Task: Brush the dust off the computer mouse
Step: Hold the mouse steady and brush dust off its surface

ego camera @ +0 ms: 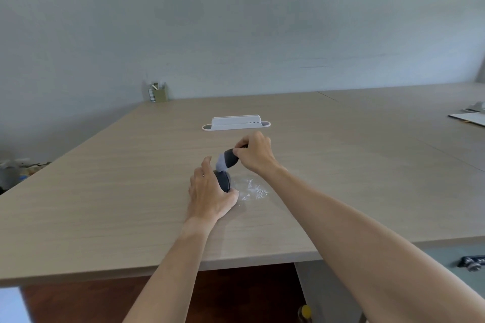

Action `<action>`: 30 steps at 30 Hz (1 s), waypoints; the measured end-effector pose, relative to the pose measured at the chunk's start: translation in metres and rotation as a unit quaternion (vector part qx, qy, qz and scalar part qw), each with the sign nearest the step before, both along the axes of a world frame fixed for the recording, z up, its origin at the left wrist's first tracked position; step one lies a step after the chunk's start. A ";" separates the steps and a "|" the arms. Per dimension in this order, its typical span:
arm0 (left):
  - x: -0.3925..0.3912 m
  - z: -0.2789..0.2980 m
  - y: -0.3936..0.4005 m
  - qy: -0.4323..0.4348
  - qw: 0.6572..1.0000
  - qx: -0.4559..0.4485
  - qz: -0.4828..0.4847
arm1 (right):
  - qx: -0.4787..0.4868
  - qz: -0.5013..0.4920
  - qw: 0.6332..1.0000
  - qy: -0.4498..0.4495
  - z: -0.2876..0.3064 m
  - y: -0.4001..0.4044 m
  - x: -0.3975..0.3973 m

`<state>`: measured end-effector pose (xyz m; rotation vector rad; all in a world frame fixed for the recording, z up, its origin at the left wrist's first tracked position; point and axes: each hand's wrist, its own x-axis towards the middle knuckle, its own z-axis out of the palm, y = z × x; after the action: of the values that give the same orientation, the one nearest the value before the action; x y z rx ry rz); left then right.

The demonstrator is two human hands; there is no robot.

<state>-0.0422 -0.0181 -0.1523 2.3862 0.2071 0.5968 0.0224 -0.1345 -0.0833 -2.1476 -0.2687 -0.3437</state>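
Dark computer mouse [223, 180] is sitting on the pale wood-grain table [105, 191], roughly at its middle, taken here as the landmark. Left hand [210, 191] is cupping the mouse from its left side, fingers curling over the far end and thumb lying along the near edge, gripping it against the tabletop. Right hand [256, 152] is hovering just beyond and right of the mouse, pinching the dark handle of a small brush [227, 159]; the brush's pale bristle tuft is pointing down-left and touching, or all but touching, the far end of the mouse. White powdery dust [252, 189] is lying scattered on the table just right of the mouse. Farther beyond the mouse, a long white tray-like holder [236, 123] is standing on the table; contents cannot be made out. Far beyond and left of the mouse, against the wall, an olive-coloured pen cup [160, 94] is holding several upright items, too small to identify. Far right of the mouse, white papers [469, 118] are lying at the table edge.
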 end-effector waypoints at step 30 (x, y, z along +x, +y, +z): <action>0.005 -0.004 0.007 -0.004 0.998 -0.043 -0.039 | 0.025 0.001 0.999 0.029 -0.012 -0.007 -0.005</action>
<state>-0.0373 -0.0114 -0.1558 2.2970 0.1341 0.5503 0.0169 -0.1413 -0.0949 -2.1037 -0.2259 -0.2846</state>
